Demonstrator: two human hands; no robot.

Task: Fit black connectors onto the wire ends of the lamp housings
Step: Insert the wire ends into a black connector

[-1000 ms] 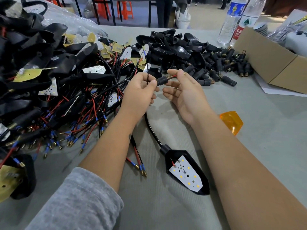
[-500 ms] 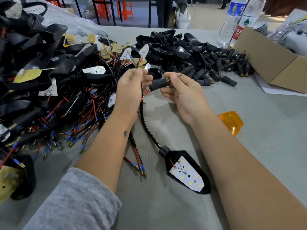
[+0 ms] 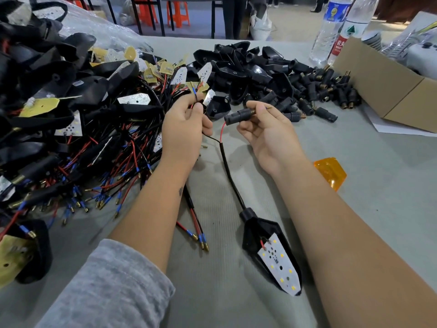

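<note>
The left hand [image 3: 186, 129] pinched the thin black wire [image 3: 196, 97] — limp, light, best held near its tip. The right hand's [image 3: 267, 136] fingers clamped the black connector [image 3: 238, 114] — rigid, red wire [image 3: 221, 131] threaded — above the lamp housing [image 3: 272, 252] lying on the table [image 3: 378, 209].

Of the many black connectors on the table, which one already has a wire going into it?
The black connector pinched in the right hand: a red wire enters its end. The others lie loose in the pile by the cardboard box.
</note>
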